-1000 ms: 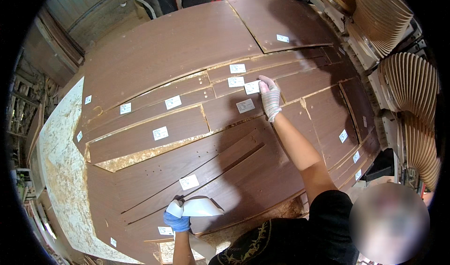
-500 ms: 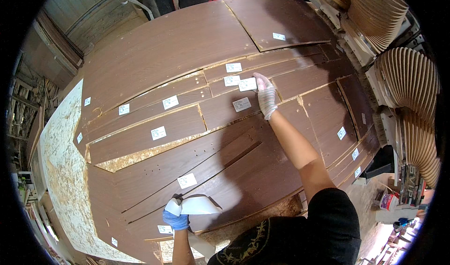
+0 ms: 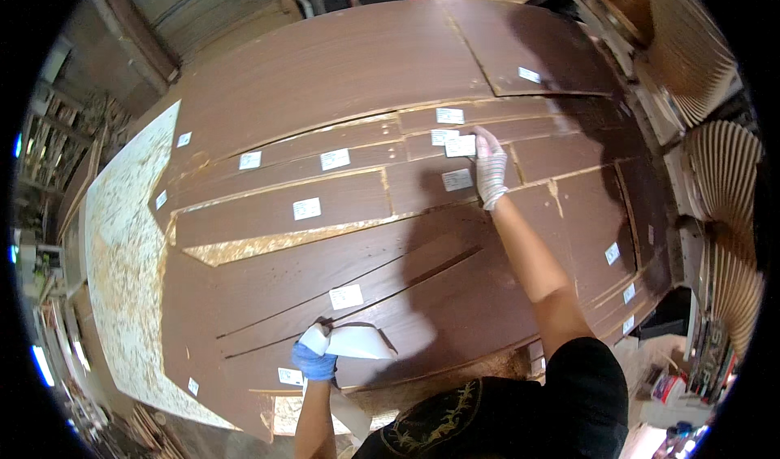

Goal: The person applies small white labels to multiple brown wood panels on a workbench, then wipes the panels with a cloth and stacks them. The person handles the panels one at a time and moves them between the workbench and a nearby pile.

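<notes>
My right hand [image 3: 491,171], in a pale striped glove with bare fingertips, pinches a white label [image 3: 461,145] over a narrow brown panel strip. That label partly overlaps the edge of another stuck label [image 3: 444,137]; I cannot tell whether it touches the board. Nearer and to the left, my left hand [image 3: 314,359], in a blue glove, is closed around a white paper strip [image 3: 357,342]. One end of this strip curls over the board and another part hangs below the wrist. A stuck label [image 3: 346,297] lies just beyond my left hand.
Cut brown panels [image 3: 341,61] carry several white labels, with chip-filled gaps between them. A pale, rough board edge [image 3: 122,313] shows at the left. Ribbed hoses [image 3: 723,175] and machinery line the right side. A white and red bucket [image 3: 669,388] stands at the lower right.
The whole view has shifted, so the panels appear farther right. My right hand has brought its label slightly left, closer over the stuck one. My left hand keeps its hold on the paper strip.
</notes>
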A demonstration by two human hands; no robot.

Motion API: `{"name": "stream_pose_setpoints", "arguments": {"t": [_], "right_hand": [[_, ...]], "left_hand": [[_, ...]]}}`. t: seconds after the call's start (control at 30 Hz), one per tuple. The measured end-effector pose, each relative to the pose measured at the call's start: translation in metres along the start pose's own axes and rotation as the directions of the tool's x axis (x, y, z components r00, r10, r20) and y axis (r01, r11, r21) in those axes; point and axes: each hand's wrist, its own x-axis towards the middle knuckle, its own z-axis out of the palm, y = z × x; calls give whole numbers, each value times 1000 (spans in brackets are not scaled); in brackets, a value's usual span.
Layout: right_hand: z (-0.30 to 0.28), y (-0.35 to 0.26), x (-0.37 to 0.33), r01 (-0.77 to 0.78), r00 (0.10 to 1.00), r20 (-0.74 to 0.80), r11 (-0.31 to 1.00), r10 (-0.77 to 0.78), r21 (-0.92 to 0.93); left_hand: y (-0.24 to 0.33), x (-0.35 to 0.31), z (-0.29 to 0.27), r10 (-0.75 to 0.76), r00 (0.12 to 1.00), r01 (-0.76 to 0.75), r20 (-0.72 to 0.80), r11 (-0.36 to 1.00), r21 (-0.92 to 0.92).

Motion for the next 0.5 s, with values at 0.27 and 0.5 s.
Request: {"name": "stream_pose_setpoints", "arguments": {"t": [0.27, 0.5], "right_hand": [[65, 8, -5, 7, 992, 128, 1000, -6, -13], [110, 24, -11, -91, 976, 192, 994, 100, -55]], "left_hand": [[-9, 1, 6, 64, 991, -68, -114, 997, -30], [-16, -1, 10, -12, 997, 6, -77, 997, -78]]}}
